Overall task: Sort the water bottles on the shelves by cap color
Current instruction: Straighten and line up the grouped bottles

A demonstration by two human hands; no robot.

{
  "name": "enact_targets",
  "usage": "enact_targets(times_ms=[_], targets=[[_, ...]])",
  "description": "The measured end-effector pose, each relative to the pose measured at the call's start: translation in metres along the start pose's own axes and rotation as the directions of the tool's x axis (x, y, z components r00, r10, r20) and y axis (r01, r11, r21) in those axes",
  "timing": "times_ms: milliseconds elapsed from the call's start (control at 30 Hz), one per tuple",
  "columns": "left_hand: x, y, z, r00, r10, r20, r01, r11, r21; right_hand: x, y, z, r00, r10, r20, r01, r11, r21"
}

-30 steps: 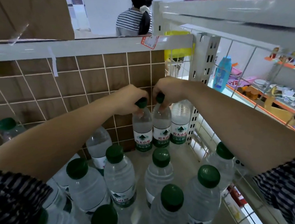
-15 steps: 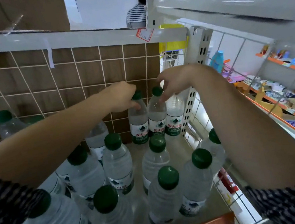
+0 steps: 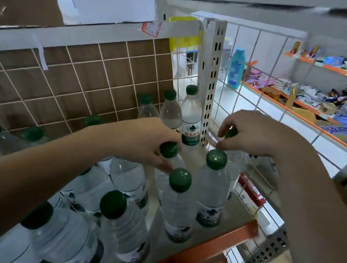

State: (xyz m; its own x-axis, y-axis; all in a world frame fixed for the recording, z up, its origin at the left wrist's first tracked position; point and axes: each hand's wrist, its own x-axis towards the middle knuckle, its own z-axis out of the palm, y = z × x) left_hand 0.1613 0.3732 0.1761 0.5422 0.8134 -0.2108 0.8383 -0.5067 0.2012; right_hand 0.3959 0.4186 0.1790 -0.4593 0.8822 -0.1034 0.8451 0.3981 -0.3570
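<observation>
Several clear water bottles with dark green caps stand on the shelf (image 3: 203, 240). Three of them form a row at the back right corner, the rightmost bottle (image 3: 191, 120) showing its green label. My left hand (image 3: 147, 143) is closed around the cap and neck of a middle bottle (image 3: 169, 149). My right hand (image 3: 253, 134) pinches the green cap of another bottle (image 3: 231, 133) close to the right wire wall. Two front bottles (image 3: 182, 198) (image 3: 215, 183) stand just below my hands.
A wire grid with brown cardboard (image 3: 88, 85) backs the shelf. A white perforated upright (image 3: 211, 78) and a wire side panel close off the right side. The orange shelf lip (image 3: 184, 259) runs along the front. More green-capped bottles (image 3: 67, 236) crowd the left. A neighbouring shelf (image 3: 317, 100) holds mixed goods.
Both hands let go of the back-row bottles and came forward. The left hand now grips a middle bottle's cap, the right hand a cap by the right wall. My view dropped lower.
</observation>
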Motion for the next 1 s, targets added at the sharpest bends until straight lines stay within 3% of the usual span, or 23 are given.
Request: enact_targets(times_ms=[167, 367, 533, 667, 833, 1000], targets=[[0.006, -0.008, 0.002, 0.998, -0.038, -0.041, 0.039, 0.999, 0.018, 0.004, 0.008, -0.002, 0.983, 0.026, -0.184, -0.006, 0.994, 0.106], [0.021, -0.032, -0.006, 0.988, -0.081, -0.133, 0.084, 0.996, 0.016, 0.040, 0.004, -0.001, 0.963, 0.008, -0.268, 0.060, 0.968, 0.245], [0.038, -0.052, -0.012, 0.966, -0.132, -0.222, 0.128, 0.991, -0.031, 0.087, -0.004, 0.002, 0.948, -0.011, -0.317, 0.093, 0.965, 0.246], [0.046, -0.064, -0.013, 0.942, -0.211, -0.260, 0.182, 0.975, -0.130, 0.109, -0.001, 0.005, 0.965, -0.033, -0.260, 0.100, 0.963, 0.251], [0.051, -0.066, -0.009, 0.934, -0.255, -0.252, 0.209, 0.959, -0.192, 0.107, 0.008, 0.022, 0.995, -0.068, -0.069, 0.090, 0.910, 0.405], [0.052, -0.065, -0.005, 0.925, -0.282, -0.255, 0.230, 0.949, -0.217, 0.110, 0.004, 0.038, 0.988, -0.111, -0.110, 0.147, 0.902, 0.405]])
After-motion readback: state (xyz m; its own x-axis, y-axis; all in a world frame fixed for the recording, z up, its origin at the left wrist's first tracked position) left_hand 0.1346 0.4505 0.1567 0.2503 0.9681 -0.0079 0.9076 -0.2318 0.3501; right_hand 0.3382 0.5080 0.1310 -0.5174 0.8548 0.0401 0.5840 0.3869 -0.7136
